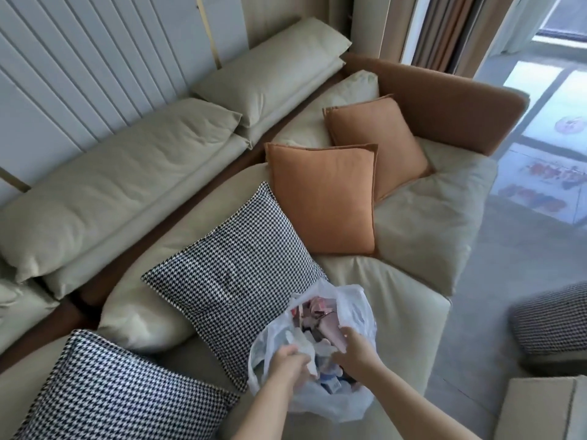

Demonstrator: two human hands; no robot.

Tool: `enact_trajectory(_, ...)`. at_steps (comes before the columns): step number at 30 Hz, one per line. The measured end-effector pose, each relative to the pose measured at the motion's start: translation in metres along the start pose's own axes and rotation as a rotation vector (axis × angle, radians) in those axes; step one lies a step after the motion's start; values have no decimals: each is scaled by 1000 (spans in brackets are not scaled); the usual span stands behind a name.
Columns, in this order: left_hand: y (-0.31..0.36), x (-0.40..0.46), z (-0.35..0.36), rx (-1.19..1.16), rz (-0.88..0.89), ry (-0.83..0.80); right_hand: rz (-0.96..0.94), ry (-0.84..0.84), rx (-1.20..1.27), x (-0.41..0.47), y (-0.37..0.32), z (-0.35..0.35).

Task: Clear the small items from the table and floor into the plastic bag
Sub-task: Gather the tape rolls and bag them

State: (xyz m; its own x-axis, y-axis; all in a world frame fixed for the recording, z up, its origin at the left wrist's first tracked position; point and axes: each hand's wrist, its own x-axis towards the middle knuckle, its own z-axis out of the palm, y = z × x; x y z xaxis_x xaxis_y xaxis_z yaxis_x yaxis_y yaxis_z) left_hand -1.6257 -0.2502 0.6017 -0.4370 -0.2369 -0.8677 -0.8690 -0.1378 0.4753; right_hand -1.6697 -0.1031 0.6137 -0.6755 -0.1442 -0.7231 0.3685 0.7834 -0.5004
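Note:
A thin white plastic bag (355,308) sits open on the front edge of the sofa seat, stuffed with several small items: pink and red wrappers (320,308), crumpled white paper, a blue-and-white packet (332,384). My left hand (287,363) grips the bag's near left rim, fingers curled round the white plastic. My right hand (354,346) is inside the bag's mouth on its right side, with its fingers bent down among the contents; what they hold is hidden.
The beige sofa (406,281) carries two houndstooth cushions (235,277) and two orange cushions (324,198). A houndstooth stool (552,325) stands at the right on the grey floor. A cardboard box corner (540,408) shows at the bottom right.

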Motion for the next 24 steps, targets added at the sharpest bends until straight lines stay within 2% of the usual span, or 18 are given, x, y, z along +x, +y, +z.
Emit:
enact_trajectory(5,9,-39,-6,130,87,-78,7,91,28,-48,-5,-7)
enact_trajectory(10,23,-73,10,350,243,-228,3,262,125,-95,0,-16)
enact_trajectory(19,14,-119,66,935,572,-335,113,537,125,-162,54,-17)
enact_trajectory(24,-16,-150,104,1243,757,-422,232,654,160,-208,106,-4)
